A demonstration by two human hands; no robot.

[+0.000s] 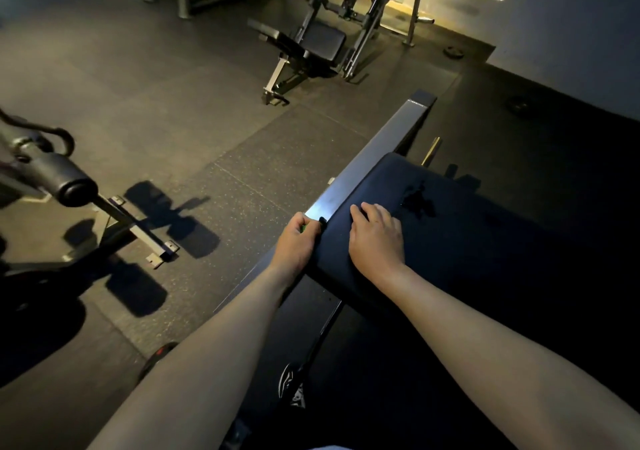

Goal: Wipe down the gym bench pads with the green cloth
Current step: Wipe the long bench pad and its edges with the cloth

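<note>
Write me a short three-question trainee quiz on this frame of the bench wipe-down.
1. True or false: the right hand lies flat on the black pad.
2. Which hand grips the green cloth? A left, B right.
3. Fill in: the left hand is at the pad's ___ edge, beside the metal rail.

Key: 1 true. 2 A. 3 left.

Dark rubber floor (194,110) everywhere, with a pretty hard shadow (173,219) thrown across it on the left. There's a barbell sleeve (60,176) poking in from the left edge, plus a steel foot (152,245) on the floor just below it. Further back sits another bench (311,46) inside a grey frame (360,16), and a small weight plate (454,51) lies by the wall.
</note>
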